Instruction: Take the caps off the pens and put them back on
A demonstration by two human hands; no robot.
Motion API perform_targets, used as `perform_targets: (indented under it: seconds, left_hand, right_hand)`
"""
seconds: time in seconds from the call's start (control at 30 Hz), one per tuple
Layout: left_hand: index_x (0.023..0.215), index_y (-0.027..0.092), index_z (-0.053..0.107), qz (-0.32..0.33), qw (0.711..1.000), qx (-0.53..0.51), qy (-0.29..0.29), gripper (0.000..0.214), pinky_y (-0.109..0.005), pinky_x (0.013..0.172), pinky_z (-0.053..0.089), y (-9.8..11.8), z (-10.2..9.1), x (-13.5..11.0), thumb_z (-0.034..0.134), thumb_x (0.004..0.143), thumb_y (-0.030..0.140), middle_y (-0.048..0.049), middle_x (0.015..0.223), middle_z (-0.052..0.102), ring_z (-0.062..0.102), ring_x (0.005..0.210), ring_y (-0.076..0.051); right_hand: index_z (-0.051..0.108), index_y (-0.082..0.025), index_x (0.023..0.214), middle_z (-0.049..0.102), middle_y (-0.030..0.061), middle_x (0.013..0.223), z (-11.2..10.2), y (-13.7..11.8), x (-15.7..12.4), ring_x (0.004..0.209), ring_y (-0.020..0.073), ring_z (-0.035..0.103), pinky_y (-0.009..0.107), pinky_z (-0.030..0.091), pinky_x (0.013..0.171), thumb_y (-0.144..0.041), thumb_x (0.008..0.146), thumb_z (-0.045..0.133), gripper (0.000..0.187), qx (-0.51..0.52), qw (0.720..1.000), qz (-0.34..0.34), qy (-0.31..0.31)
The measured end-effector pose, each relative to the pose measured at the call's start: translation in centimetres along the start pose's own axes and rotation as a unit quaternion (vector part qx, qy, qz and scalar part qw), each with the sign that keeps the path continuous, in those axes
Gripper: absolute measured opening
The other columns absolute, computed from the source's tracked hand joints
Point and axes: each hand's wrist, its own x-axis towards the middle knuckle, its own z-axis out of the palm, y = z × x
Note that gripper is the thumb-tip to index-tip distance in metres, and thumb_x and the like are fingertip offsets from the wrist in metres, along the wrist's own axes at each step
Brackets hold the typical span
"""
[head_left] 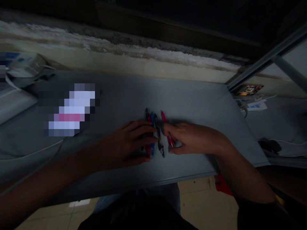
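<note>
Head view: grey desk (192,102) underneath. Left hand (134,137) spread, fingers over several side-by-side pens (152,118), probably to stop rolling; right hand (189,138) pinching a red pen (163,117) just right of them, on the desk, likely for steadiness.

Left fingers (145,129) across 4 pens (152,118); right fingers (177,149) around 1 red pen (170,141); grey desk (124,95) beneath

Mid-frame on the counter (127,95), pens (152,118) side by side, partly under the left hand (130,139); just right, a lone pen (163,116) in the right hand (185,135). Behind, across the upper frame, a wall (146,66).
</note>
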Motion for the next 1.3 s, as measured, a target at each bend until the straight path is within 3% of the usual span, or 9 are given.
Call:
perform_targets:
  seconds: [0.1, 0.27, 0.4, 0.57, 0.67, 0.9, 1.1, 1.2, 1.3]
  left_hand:
    - [0.155, 0.028, 0.068, -0.007, 1.0, -0.014, -0.002, 0.048, -0.056, 0.126, 0.056, 0.0, 0.0, 0.0, 0.079, 0.11, 0.039, -0.0155, 0.156, 0.074, 0.064, 0.152, -0.038]
    - [0.156, 0.026, 0.065, 0.0, 1.0, 0.0, -0.007, 0.046, -0.057, 0.126, 0.057, -0.2, 0.1, -0.1, 0.073, 0.114, 0.043, -0.0158, 0.157, 0.073, 0.064, 0.154, -0.039]
    - [0.153, 0.026, 0.066, 0.001, 1.0, -0.003, -0.008, 0.044, -0.056, 0.127, 0.057, -0.1, 0.0, -0.1, 0.074, 0.114, 0.042, -0.0143, 0.156, 0.074, 0.064, 0.155, -0.039]
    - [0.153, 0.026, 0.066, 0.0, 1.0, -0.009, -0.004, 0.043, -0.056, 0.128, 0.056, -0.1, 0.0, -0.1, 0.074, 0.113, 0.04, -0.0139, 0.157, 0.074, 0.064, 0.154, -0.038]
    - [0.152, 0.026, 0.068, 0.007, 1.0, -0.017, -0.001, 0.045, -0.055, 0.128, 0.056, -0.3, 0.1, -0.2, 0.078, 0.111, 0.042, -0.0149, 0.154, 0.075, 0.064, 0.154, -0.038]
    - [0.152, 0.03, 0.069, -0.004, 1.0, -0.019, 0.001, 0.047, -0.055, 0.127, 0.056, -0.5, -0.1, -0.3, 0.082, 0.108, 0.038, -0.0133, 0.156, 0.074, 0.064, 0.153, -0.037]
    - [0.153, 0.027, 0.068, 0.008, 1.0, 0.003, 0.002, 0.048, -0.054, 0.125, 0.058, -0.6, -0.3, -0.4, 0.081, 0.108, 0.04, -0.0147, 0.152, 0.076, 0.066, 0.15, -0.038]
    - [0.15, 0.027, 0.069, 0.009, 1.0, 0.001, -0.007, 0.046, -0.054, 0.125, 0.057, -0.7, -0.6, -0.3, 0.08, 0.108, 0.042, -0.0138, 0.151, 0.076, 0.065, 0.15, -0.038]
    - [0.153, 0.03, 0.069, 0.011, 1.0, -0.016, -0.015, 0.049, -0.054, 0.123, 0.057, -0.7, -0.9, -0.2, 0.08, 0.108, 0.045, -0.0123, 0.149, 0.077, 0.066, 0.147, -0.038]
  right_hand:
    - [0.062, -0.019, 0.113, 0.072, 0.0042, 0.092, -0.1, 0.2, 0.2, 0.088, 0.0225, 0.068, 0.034, 0.046, 0.08, -0.022, 0.099, 0.075, 0.019, 0.004, 1.0, 0.007, 0.005]
    - [0.062, -0.019, 0.116, 0.07, 0.0005, 0.09, -0.1, 0.8, -0.1, 0.087, 0.0226, 0.07, 0.034, 0.05, 0.081, -0.022, 0.086, 0.093, 0.042, 0.021, 1.0, 0.001, -0.012]
    - [0.063, -0.017, 0.117, 0.074, 0.0033, 0.094, -0.3, 0.7, -0.2, 0.09, 0.0219, 0.071, 0.033, 0.05, 0.083, -0.018, 0.093, 0.084, 0.033, 0.014, 1.0, 0.0, -0.013]
    - [0.061, -0.019, 0.101, 0.069, -0.0018, 0.08, -0.6, 0.5, 0.5, 0.071, 0.0143, 0.063, 0.029, 0.04, 0.069, -0.013, 0.097, 0.074, 0.015, 0.035, 0.999, 0.009, -0.007]
    - [0.058, -0.019, 0.09, 0.063, -0.0039, 0.074, -0.7, 0.8, 0.8, 0.066, 0.011, 0.057, 0.028, 0.035, 0.068, -0.009, 0.099, 0.067, 0.017, 0.042, 0.999, -0.013, 0.003]
    - [0.06, -0.02, 0.098, 0.062, -0.0054, 0.072, -0.5, 0.8, 0.8, 0.064, 0.0118, 0.056, 0.029, 0.031, 0.067, -0.025, 0.105, 0.077, 0.019, 0.047, 0.998, -0.031, 0.019]
    - [0.077, -0.018, 0.108, 0.077, 0.0051, 0.088, 0.1, -1.2, 1.2, 0.077, 0.0176, 0.065, 0.031, 0.031, 0.071, -0.052, 0.115, 0.07, 0.036, -0.08, 0.991, 0.042, 0.102]
    - [0.083, -0.016, 0.109, 0.082, 0.0121, 0.092, 0.8, -2.4, 1.5, 0.083, 0.0253, 0.074, 0.034, 0.031, 0.07, -0.064, 0.115, 0.067, 0.051, -0.151, 0.984, 0.06, 0.069]
    - [0.086, -0.013, 0.11, 0.085, 0.019, 0.097, 1.5, -3.2, 1.7, 0.087, 0.0321, 0.08, 0.037, 0.037, 0.069, -0.063, 0.118, 0.058, 0.058, -0.189, 0.976, 0.092, 0.053]
